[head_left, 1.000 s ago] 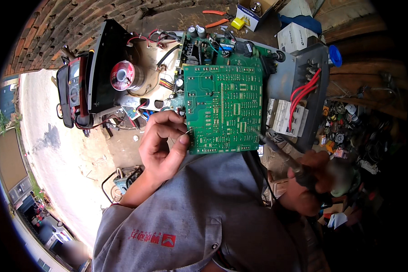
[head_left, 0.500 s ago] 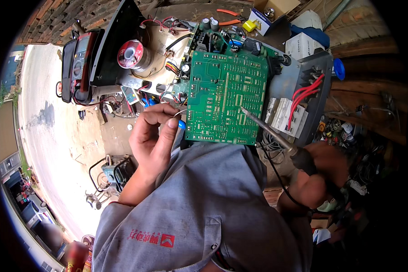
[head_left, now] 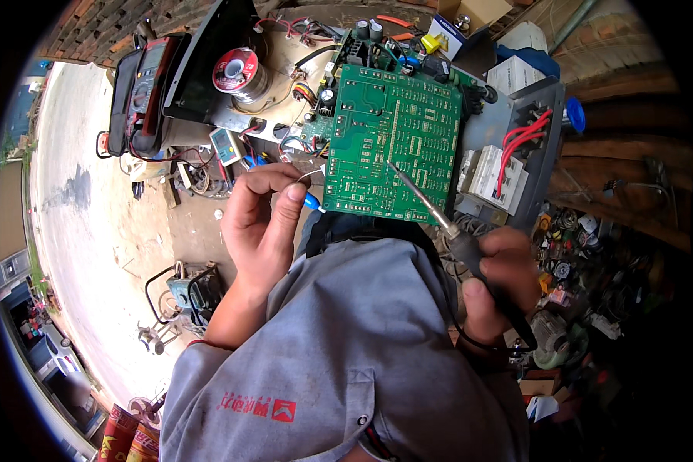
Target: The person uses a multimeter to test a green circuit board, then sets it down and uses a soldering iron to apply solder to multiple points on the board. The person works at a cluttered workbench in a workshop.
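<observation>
A green circuit board (head_left: 431, 165), its solder points facing up, lies tilted in front of my lap. My right hand (head_left: 504, 281) grips a soldering iron (head_left: 433, 209) by its dark handle. The iron's tip is over the middle of the board; whether it touches, I cannot tell. At the board's left edge, my left hand (head_left: 262, 219) pinches a thin silvery solder wire (head_left: 311, 173) between thumb and forefinger. Just below that thumb, a small blue part (head_left: 311, 202) shows beside the board's edge.
Beyond the board stands an opened device with loose wiring and a solder spool (head_left: 248, 78). A multimeter (head_left: 142, 88) in a dark case lies far left. Red cables (head_left: 514, 142) cross the grey metal housing on the right. Cluttered parts (head_left: 566, 266) cover the ground at right.
The soldering iron and my right hand have moved left, taking the tip from the board's right part to its middle. The board sits higher in view. My left hand keeps its pinch.
</observation>
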`<move>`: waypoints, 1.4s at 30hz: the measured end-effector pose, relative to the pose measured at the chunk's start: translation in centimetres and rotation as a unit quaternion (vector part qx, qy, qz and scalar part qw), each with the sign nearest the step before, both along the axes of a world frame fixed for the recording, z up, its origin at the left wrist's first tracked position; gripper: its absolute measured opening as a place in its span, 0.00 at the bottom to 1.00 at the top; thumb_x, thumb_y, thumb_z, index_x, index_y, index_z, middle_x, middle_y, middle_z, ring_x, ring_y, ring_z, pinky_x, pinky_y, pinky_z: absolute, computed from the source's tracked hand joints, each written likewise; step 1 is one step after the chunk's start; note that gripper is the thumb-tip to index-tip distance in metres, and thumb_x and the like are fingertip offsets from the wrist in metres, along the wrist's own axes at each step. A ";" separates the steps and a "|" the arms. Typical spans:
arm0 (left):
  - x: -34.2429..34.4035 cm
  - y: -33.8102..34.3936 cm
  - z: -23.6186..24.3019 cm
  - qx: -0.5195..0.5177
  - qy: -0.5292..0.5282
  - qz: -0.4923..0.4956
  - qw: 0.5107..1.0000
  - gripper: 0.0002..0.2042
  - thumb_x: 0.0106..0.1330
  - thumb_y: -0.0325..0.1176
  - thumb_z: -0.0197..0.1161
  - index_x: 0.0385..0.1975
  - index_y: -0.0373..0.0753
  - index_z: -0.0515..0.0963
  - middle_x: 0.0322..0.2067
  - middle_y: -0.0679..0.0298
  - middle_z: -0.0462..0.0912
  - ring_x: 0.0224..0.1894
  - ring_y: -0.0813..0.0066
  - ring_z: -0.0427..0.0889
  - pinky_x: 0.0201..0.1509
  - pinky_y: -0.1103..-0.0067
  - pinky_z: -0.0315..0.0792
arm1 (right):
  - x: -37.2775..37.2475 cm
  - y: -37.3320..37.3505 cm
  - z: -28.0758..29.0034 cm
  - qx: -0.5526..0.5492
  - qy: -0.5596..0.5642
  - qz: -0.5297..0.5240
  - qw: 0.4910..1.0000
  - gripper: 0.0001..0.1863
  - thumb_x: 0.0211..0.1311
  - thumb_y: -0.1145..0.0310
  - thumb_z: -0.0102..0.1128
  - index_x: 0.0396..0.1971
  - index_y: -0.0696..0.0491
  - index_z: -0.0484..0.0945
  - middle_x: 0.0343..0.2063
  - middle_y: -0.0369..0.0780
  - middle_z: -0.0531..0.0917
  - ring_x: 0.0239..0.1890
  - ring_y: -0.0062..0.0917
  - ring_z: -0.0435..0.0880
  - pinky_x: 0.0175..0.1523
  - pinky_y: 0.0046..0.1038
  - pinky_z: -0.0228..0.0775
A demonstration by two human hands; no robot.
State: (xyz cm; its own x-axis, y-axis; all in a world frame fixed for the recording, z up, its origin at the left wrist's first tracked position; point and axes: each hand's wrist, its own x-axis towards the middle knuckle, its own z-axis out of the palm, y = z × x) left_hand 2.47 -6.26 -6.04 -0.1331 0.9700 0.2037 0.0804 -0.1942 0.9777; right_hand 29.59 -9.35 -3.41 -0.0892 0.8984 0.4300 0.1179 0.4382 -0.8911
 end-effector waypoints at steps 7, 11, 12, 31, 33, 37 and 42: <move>-0.9 0.8 0.1 -0.051 -0.064 -0.053 0.995 0.06 0.72 0.28 0.57 0.41 0.32 0.71 0.40 0.56 0.79 0.33 0.77 0.77 0.39 0.81 0.72 | -2.0 -1.2 -2.1 -0.036 0.025 -0.029 0.999 0.16 0.47 0.82 0.65 0.39 0.54 0.77 0.42 0.46 0.75 0.42 0.28 0.74 0.48 0.29 0.68; -1.6 1.8 0.4 -0.147 -0.135 -0.103 0.974 0.05 0.72 0.27 0.56 0.41 0.33 0.71 0.37 0.62 0.76 0.26 0.85 0.65 0.30 0.85 0.61 | -3.8 -1.5 -3.1 -0.032 0.077 -0.059 0.995 0.16 0.47 0.83 0.65 0.39 0.55 0.79 0.41 0.46 0.76 0.41 0.28 0.75 0.47 0.28 0.68; -1.8 2.2 0.2 -0.144 -0.142 -0.120 0.972 0.05 0.71 0.26 0.57 0.40 0.33 0.71 0.36 0.63 0.76 0.26 0.85 0.65 0.30 0.85 0.61 | -4.3 -1.5 -3.4 -0.031 0.096 -0.071 0.992 0.16 0.46 0.83 0.65 0.39 0.55 0.80 0.41 0.46 0.76 0.40 0.28 0.75 0.47 0.28 0.68; -0.9 4.0 0.1 -0.216 -0.239 -0.209 0.923 0.11 0.63 0.19 0.66 0.28 0.38 0.69 0.36 0.64 0.77 0.39 0.80 0.75 0.46 0.82 0.69 | -4.7 -0.6 -2.5 -0.048 0.091 -0.050 0.993 0.19 0.44 0.88 0.64 0.39 0.56 0.83 0.40 0.44 0.76 0.34 0.22 0.75 0.38 0.22 0.67; -0.9 4.0 0.0 -0.220 -0.240 -0.203 0.923 0.11 0.63 0.19 0.66 0.28 0.38 0.69 0.36 0.65 0.77 0.39 0.80 0.75 0.46 0.82 0.68 | -4.6 -0.5 -2.3 -0.054 0.088 -0.046 0.994 0.19 0.44 0.88 0.64 0.40 0.56 0.84 0.40 0.44 0.75 0.34 0.22 0.75 0.38 0.22 0.67; -0.8 3.9 -0.1 -0.208 -0.240 -0.203 0.926 0.10 0.63 0.18 0.65 0.29 0.38 0.69 0.35 0.66 0.76 0.39 0.80 0.75 0.46 0.82 0.68 | -4.2 -0.3 -1.9 -0.067 0.081 -0.028 0.994 0.20 0.44 0.88 0.64 0.39 0.55 0.84 0.40 0.45 0.75 0.34 0.23 0.76 0.38 0.22 0.68; -0.9 3.9 -0.1 -0.211 -0.250 -0.209 0.922 0.10 0.63 0.17 0.65 0.29 0.38 0.69 0.34 0.67 0.76 0.39 0.80 0.75 0.45 0.82 0.68 | -4.2 -0.3 -1.3 -0.075 0.056 -0.035 0.995 0.20 0.44 0.87 0.65 0.40 0.55 0.84 0.39 0.45 0.76 0.35 0.24 0.76 0.39 0.23 0.69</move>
